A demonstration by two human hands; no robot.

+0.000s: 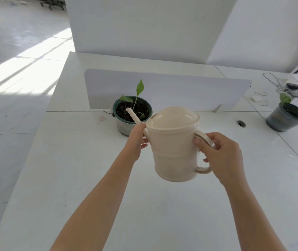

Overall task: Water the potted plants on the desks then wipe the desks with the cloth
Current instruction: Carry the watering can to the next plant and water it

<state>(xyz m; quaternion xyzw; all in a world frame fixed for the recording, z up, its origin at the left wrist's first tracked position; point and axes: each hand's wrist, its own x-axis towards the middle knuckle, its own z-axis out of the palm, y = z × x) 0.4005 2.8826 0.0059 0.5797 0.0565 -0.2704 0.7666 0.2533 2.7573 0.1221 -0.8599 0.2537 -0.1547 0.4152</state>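
Tilting the watering can (173,149) w/ right hand (220,154) clamped on its handle, the person is steadying the spout (133,115) w/ left hand (135,142) fingers closed round it, aiming at the green pot (132,113) on the desk (90,178); second pot (287,117) is waiting far right.

glossy cream plastic watering can (173,145), smooth white desk (72,178), dark plastic pot (124,124).
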